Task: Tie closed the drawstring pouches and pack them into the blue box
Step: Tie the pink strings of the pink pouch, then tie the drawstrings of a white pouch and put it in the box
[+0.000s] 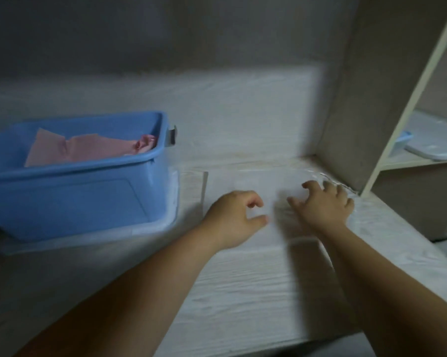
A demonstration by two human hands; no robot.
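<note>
Centrally, left hand (232,220) loosely curled, empty; right hand (324,206) splayed near upright panel (358,99); blue box (75,202) leftward.

Head view looks down and forward, close over the desk (243,279).

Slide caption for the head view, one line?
Left hand and right hand above clear plastic on the desk; pink pouches lie in the blue box.
</note>
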